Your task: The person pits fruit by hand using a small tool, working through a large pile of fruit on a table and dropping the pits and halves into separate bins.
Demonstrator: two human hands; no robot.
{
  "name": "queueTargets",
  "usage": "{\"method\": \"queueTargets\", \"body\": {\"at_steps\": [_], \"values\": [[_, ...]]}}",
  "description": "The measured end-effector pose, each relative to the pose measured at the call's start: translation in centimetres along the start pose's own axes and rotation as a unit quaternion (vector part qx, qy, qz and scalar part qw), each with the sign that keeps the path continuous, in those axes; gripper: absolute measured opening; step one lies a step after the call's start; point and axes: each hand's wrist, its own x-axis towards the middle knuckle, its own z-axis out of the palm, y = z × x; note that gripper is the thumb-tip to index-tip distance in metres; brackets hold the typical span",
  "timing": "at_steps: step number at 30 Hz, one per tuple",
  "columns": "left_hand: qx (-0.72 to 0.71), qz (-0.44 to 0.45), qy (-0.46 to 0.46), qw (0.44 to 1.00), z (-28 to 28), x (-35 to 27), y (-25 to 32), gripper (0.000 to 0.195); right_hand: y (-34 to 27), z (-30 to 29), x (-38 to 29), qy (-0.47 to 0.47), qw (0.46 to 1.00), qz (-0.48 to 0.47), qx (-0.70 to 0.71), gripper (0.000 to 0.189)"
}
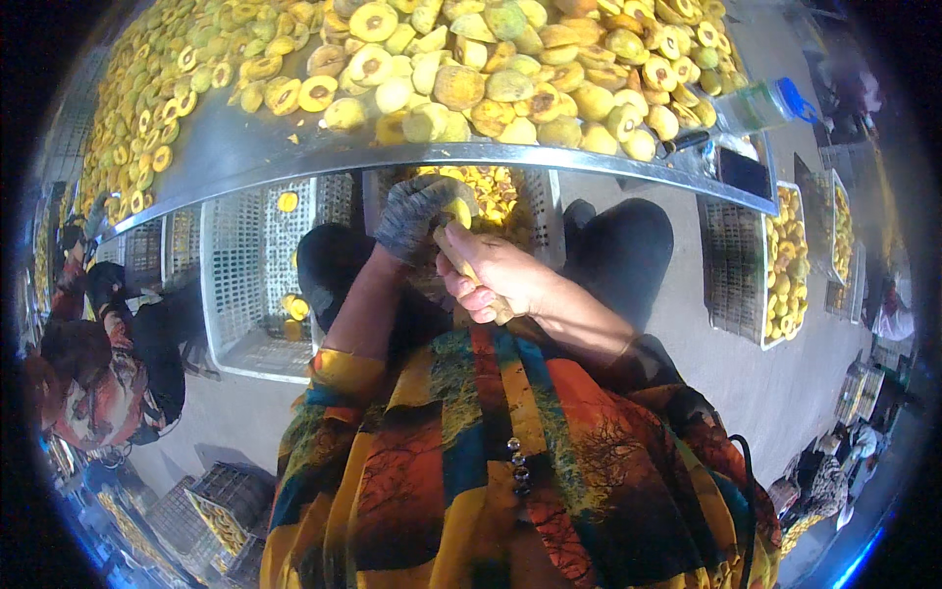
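My left hand (421, 213), in a grey knit glove, grips a yellow fruit half (461, 211) just below the metal table's edge. My bare right hand (489, 280) is closed around the wooden handle (460, 258) of a tool whose working end is hidden against the fruit. Beneath both hands, a white plastic crate (546, 213) holds yellow fruit pieces (493, 188). Heaped halved fruits (508, 85), some showing brown pit hollows, lie on the metal table (294, 166) in front of me.
A bottle with a blue cap (762, 107), a black-handled tool (686, 142) and a dark phone-like object (742, 171) lie at the table's right. A white crate (254, 280) with a few fruit halves stands left; a fruit-filled crate (786, 265) stands right. A co-worker (103, 361) sits at far left.
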Motion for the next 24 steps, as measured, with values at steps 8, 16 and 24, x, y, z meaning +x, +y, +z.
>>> {"method": "queueTargets", "body": {"at_steps": [8, 16, 24], "values": [[-0.085, -0.05, 0.042, 0.994, -1.5, -0.1, 0.7, 0.016, 0.2, -0.8, 2.1, -0.126, 0.99, 0.01, 0.062, 0.056], [0.008, -0.071, 0.087, 0.994, -2.6, -0.5, 4.1, 0.015, 0.6, -0.1, 3.4, -0.191, 0.977, 0.03, 0.085, 0.054], [-0.359, -0.11, 0.383, 0.844, -6.6, -1.7, 2.7, 0.023, -0.5, 1.6, 4.3, -0.219, 0.973, -0.022, 0.072, 0.055]]}}
